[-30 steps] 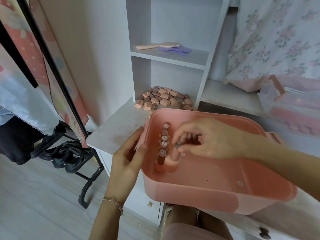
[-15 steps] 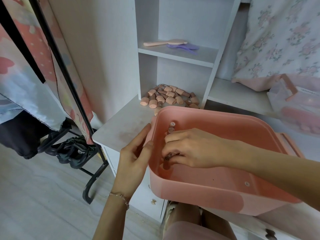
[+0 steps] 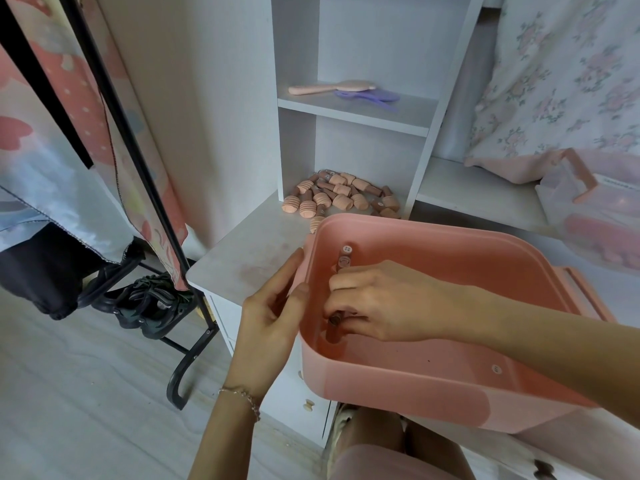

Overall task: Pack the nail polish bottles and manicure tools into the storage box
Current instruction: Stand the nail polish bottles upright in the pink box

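A pink storage box sits at the front edge of a white cabinet top. Inside, along its left wall, stands a row of nail polish bottles with round caps. My right hand reaches into the box and pinches one bottle at the near end of that row. My left hand rests against the outside of the box's left wall, its thumb on the rim. A pile of several peach and brown bottles lies in the cabinet's lower cubby behind the box.
A pink hairbrush and a purple comb lie on the upper shelf. A clear box with a pink handle stands at the right. A black clothes rack with hanging clothes and shoes beneath stands left.
My right hand has moved down and toward the near end of the bottle row with a bottle pinched. The camera has shifted slightly. My left hand stays on the box wall.
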